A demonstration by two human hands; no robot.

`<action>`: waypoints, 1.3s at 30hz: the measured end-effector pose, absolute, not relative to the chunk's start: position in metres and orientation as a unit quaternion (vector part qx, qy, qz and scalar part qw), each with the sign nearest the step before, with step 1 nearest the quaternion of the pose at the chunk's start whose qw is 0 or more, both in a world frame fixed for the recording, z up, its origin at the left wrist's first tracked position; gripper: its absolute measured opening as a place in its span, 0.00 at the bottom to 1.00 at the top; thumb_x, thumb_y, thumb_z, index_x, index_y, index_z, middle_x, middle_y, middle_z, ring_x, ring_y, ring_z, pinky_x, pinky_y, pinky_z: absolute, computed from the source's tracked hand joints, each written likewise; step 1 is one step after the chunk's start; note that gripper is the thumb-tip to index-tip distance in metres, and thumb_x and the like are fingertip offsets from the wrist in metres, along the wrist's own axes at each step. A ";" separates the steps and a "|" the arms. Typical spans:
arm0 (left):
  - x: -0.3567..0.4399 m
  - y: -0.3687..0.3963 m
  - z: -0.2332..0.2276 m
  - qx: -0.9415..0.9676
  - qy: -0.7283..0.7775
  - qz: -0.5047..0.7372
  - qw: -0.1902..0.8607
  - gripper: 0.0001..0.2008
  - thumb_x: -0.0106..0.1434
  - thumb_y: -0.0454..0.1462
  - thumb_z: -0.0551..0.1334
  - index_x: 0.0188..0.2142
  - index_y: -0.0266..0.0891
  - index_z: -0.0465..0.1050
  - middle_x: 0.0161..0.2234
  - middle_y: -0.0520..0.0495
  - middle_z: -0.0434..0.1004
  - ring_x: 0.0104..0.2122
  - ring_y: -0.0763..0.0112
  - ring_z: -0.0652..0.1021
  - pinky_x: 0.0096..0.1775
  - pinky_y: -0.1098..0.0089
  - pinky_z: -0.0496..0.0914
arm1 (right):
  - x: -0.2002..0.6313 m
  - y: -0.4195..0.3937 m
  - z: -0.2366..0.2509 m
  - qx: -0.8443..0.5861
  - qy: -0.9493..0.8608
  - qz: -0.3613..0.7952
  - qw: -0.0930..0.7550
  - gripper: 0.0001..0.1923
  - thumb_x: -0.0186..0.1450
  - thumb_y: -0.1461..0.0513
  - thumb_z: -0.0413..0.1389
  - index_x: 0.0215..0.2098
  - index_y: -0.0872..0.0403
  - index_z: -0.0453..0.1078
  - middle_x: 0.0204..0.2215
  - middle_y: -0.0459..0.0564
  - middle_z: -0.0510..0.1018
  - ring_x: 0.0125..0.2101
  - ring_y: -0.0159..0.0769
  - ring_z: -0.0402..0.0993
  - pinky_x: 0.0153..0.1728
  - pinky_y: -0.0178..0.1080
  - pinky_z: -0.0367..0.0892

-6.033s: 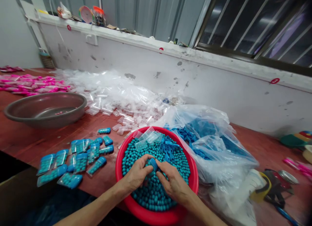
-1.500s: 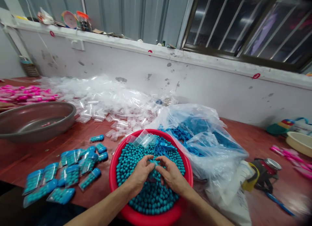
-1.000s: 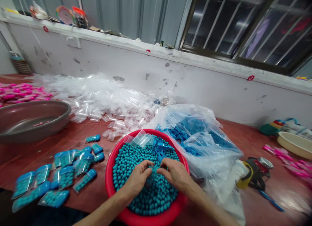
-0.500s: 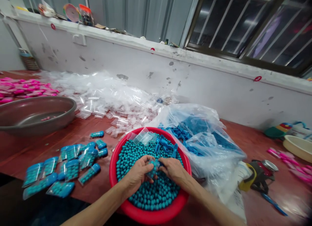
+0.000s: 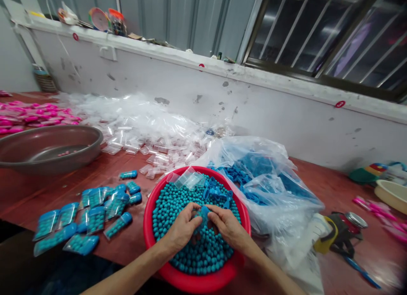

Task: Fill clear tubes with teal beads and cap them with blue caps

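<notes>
Over a red basin (image 5: 149,227) of teal beads (image 5: 171,201), my left hand (image 5: 182,227) grips a small clear plastic case with beads in it. My right hand (image 5: 227,227) pinches a blue cap (image 5: 205,211) at the top of that case; whether the cap is fully seated I cannot tell, as the fingers partly cover it. On the beads at the basin's far side lie several empty clear cases (image 5: 190,178) and loose blue caps (image 5: 219,194). Capped, bead-filled cases (image 5: 96,220) lie on the table to the left.
A heap of clear cases (image 5: 165,153) spreads behind the basin. To its right sits a plastic bag (image 5: 270,185) of blue caps. A grey-brown bowl (image 5: 92,146) and pink pieces (image 5: 34,117) are at left. A yellow-handled object (image 5: 327,237) and a cream bowl (image 5: 391,195) are at right.
My right hand has brought the blue cap up onto the top of the case, its fingers now over it. The left hand keeps its hold, and the view has shifted slightly.
</notes>
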State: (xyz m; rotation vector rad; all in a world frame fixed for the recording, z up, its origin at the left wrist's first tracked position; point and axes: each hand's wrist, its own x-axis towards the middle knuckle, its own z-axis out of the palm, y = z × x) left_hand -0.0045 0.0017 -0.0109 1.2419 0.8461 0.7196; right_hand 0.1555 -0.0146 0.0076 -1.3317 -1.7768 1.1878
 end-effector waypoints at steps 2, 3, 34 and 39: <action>-0.004 0.001 -0.014 0.561 0.376 0.318 0.665 0.11 0.56 0.40 0.54 0.38 0.38 0.58 0.24 0.56 0.66 0.16 0.80 0.67 0.15 0.79 0.61 | 0.155 -0.017 0.012 -0.497 -0.688 0.435 0.302 0.14 0.65 0.58 0.44 0.41 0.53 0.67 0.21 0.42 0.66 0.20 0.26 0.60 0.21 0.29 0.58; -0.005 0.001 -0.015 0.565 0.375 0.318 0.663 0.11 0.56 0.39 0.54 0.38 0.38 0.59 0.24 0.56 0.66 0.16 0.80 0.67 0.15 0.79 0.61 | 0.155 -0.018 0.014 -0.490 -0.687 0.451 0.293 0.13 0.65 0.58 0.44 0.41 0.53 0.67 0.21 0.42 0.66 0.19 0.26 0.60 0.21 0.29 0.59; -0.004 -0.002 -0.008 0.543 0.394 0.315 0.672 0.14 0.58 0.42 0.54 0.43 0.41 0.56 0.22 0.58 0.62 0.13 0.81 0.65 0.13 0.81 0.55 | 0.151 -0.009 0.008 -0.569 -0.560 0.430 0.421 0.21 0.56 0.60 0.54 0.47 0.56 0.64 0.34 0.49 0.73 0.29 0.35 0.71 0.31 0.38 0.68; -0.004 0.000 -0.016 0.545 0.384 0.394 0.633 0.16 0.57 0.38 0.56 0.45 0.40 0.59 0.25 0.56 0.65 0.19 0.80 0.64 0.23 0.78 0.62 | 0.133 -0.023 0.014 -0.544 -0.715 0.351 0.262 0.34 0.55 0.55 0.56 0.57 0.58 0.53 0.55 0.58 0.60 0.54 0.46 0.55 0.52 0.47 0.54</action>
